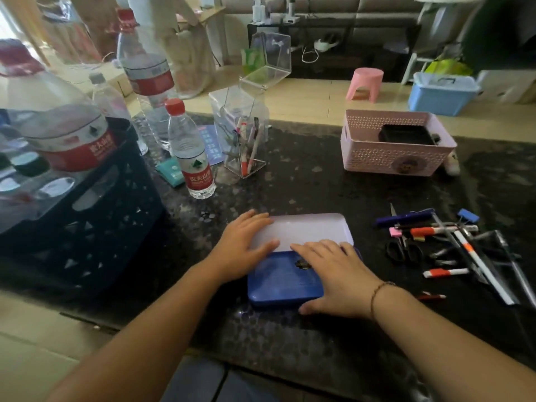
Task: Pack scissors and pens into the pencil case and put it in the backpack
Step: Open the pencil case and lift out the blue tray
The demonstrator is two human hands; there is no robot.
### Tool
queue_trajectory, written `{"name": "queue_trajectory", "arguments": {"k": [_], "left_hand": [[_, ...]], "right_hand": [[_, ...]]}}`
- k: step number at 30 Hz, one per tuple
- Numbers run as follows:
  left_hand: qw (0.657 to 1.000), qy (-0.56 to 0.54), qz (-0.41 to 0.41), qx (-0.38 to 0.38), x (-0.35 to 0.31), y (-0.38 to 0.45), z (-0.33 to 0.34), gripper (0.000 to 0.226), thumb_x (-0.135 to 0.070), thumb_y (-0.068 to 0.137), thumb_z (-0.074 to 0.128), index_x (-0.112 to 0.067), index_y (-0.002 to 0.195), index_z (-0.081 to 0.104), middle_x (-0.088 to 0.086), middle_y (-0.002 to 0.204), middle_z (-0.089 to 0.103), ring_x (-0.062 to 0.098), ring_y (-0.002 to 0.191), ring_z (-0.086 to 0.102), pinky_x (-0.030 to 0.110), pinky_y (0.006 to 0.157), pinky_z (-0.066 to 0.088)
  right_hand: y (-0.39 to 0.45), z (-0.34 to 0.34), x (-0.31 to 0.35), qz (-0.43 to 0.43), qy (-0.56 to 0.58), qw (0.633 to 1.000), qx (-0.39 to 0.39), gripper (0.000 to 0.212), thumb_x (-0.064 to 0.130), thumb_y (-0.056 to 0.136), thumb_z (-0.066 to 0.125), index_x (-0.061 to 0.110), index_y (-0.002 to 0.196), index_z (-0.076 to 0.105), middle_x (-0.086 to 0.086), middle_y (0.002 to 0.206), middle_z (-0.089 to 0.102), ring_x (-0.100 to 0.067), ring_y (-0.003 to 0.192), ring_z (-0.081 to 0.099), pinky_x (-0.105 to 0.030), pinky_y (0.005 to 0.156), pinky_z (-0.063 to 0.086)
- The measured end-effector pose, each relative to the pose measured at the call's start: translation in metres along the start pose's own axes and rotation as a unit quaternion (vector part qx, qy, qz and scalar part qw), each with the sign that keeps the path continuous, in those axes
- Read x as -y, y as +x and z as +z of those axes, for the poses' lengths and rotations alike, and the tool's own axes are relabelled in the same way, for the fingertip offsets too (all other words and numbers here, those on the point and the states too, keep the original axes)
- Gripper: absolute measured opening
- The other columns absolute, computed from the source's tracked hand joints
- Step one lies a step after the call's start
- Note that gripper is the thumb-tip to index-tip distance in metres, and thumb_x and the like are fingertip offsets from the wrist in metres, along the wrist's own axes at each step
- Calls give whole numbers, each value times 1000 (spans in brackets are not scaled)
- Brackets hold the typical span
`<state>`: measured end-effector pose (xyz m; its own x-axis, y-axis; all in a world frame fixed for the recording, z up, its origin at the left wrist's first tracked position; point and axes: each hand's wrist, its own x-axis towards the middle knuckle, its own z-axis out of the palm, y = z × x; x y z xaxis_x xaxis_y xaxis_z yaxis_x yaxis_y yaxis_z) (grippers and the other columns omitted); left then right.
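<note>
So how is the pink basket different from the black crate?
The pink basket is pale, and sits far right on the table, while the black crate is dark, looks bigger, and sits on the left. The pink basket holds a black tray; the black crate holds a big water bottle. The basket's holes look tiny, the crate's larger. Both are open-topped plastic boxes with holes.

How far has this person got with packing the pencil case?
Barely started. Both hands, left hand and right hand, rest on the blue pencil case, which lies open with its pale lid folded back; it looks empty. The scissors and the pens lie loose on the counter to the right. Everything is left: load them, close the case, and stow it. No backpack is in view.
</note>
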<state>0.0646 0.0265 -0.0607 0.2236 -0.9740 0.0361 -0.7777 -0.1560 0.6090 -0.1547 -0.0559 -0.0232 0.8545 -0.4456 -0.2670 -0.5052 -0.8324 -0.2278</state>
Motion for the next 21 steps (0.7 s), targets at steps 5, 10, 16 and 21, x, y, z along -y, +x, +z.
{"name": "queue_trajectory", "arguments": {"k": [5, 10, 16, 21], "left_hand": [[995, 5, 70, 71, -5, -60, 2, 92, -70, 68, 71, -41, 144, 26, -21, 143, 34, -1, 132, 32, 27, 113, 29], [997, 19, 66, 29, -5, -59, 9, 106, -62, 60, 80, -44, 142, 16, -25, 131, 30, 2, 124, 36, 24, 109, 32], [997, 21, 68, 23, -5, -60, 11, 112, -65, 57, 79, -48, 142, 9, -14, 136, 43, 5, 123, 40, 30, 109, 34], [998, 4, 52, 32, -2, -58, 10, 119, -67, 52, 80, -61, 136, -3, -24, 133, 37, -1, 121, 36, 27, 108, 30]], "right_hand": [[7, -4, 1, 3, -12, 1000, 6, 106, 70, 60, 67, 29, 145, 17, 7, 142, 27, -16, 131, 23, -41, 112, 23], [14, -11, 7, 21, -15, 1000, 10, 98, 68, 48, 76, 32, 128, 31, 8, 121, 30, -13, 113, 32, -39, 100, 36], [16, -13, 8, 32, -40, 998, 23, 99, 67, 41, 79, 29, 120, 33, 5, 114, 30, -16, 107, 34, -38, 94, 38], [14, -15, 10, 39, -44, 998, 21, 96, 66, 43, 78, 28, 119, 32, 2, 114, 33, -19, 106, 35, -41, 92, 37]]}}
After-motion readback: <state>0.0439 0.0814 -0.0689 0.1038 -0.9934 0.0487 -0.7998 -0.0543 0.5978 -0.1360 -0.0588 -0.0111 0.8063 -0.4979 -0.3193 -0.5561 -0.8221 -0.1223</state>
